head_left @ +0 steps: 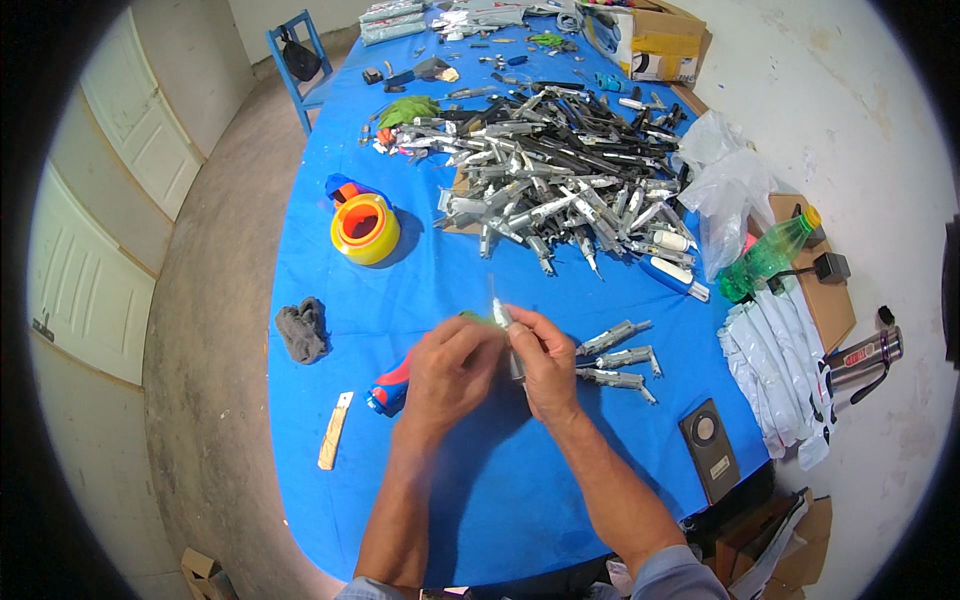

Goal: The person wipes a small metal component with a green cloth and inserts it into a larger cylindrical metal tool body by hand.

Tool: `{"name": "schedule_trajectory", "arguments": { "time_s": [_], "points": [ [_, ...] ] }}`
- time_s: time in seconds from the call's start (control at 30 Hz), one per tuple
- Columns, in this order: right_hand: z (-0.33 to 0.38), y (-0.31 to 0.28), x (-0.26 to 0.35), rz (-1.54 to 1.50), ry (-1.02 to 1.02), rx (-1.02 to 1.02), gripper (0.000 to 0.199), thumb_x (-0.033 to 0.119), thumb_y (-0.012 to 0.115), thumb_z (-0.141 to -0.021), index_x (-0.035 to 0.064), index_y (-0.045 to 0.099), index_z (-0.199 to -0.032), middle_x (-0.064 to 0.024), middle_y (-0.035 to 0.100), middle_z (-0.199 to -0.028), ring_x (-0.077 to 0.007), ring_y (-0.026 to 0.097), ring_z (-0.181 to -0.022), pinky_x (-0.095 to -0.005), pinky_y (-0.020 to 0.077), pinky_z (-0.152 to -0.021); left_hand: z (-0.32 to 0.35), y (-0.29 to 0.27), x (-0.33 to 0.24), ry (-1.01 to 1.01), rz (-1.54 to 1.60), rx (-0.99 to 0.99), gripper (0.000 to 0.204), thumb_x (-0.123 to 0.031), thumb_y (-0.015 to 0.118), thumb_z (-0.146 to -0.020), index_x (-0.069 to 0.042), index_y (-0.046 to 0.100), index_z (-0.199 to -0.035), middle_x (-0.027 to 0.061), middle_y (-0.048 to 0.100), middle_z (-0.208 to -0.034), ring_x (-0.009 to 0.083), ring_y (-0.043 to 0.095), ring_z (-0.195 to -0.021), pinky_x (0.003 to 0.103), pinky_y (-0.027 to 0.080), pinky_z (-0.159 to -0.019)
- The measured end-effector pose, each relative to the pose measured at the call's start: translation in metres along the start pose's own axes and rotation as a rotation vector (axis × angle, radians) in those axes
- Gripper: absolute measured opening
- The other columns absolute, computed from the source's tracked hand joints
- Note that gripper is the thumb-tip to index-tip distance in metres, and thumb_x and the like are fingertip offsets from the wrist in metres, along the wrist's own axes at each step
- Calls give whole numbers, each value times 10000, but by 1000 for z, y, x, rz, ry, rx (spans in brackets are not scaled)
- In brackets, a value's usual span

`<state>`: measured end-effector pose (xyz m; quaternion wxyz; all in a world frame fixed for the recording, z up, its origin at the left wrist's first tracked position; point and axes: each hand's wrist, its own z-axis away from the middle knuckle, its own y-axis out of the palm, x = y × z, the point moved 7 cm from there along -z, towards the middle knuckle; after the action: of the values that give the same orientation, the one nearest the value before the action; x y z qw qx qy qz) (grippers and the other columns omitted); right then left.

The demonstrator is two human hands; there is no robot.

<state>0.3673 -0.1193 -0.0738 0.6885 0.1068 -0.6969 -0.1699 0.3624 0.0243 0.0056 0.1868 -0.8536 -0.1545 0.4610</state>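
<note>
Beside the big pile of metal parts (pixel 560 175): three separate metal parts (pixel 618 358), one yellow tape roll (pixel 365 228), one green bottle (pixel 768 255).

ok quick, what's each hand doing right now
Left hand: closed, fingers curled by a bit of green cloth.
Right hand: closed on a slim metal part, held upright.

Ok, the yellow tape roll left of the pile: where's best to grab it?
Come from above and pinch the yellow roll across its wall, one finger inside the open core, one outside. It lies flat with the hole facing up, and the blue cloth around it is bare.
</note>
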Motion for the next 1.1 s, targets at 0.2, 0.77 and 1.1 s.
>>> {"name": "schedule_trajectory", "arguments": {
  "time_s": [0.2,0.77,1.1],
  "points": [
    [3,4,-1,150,-16,62,309,150,598,-1062,-26,699,-1294,-17,704,-1080,-73,619,-931,-233,508,-817,6,-5,16,-152,100,-153,84,-34,753,-930,1,749,-1006,105,712,-876,161,670,-732,287,513,-664],
    [2,2,1,57,-49,27,320,109,606,-1051,-46,671,-1324,-48,702,-1121,-85,629,-969,-238,518,-851,4,2,13,-158,117,-41,96,-39,756,-909,-2,754,-997,106,732,-877,170,698,-760,290,535,-691],
    [9,12,11,260,-30,99,312,130,636,-1037,-40,684,-1293,-5,688,-989,-52,595,-851,-222,489,-729,5,-8,20,-109,42,-183,86,-37,750,-924,6,752,-999,98,738,-894,158,688,-737,274,528,-683]
  ]
}}
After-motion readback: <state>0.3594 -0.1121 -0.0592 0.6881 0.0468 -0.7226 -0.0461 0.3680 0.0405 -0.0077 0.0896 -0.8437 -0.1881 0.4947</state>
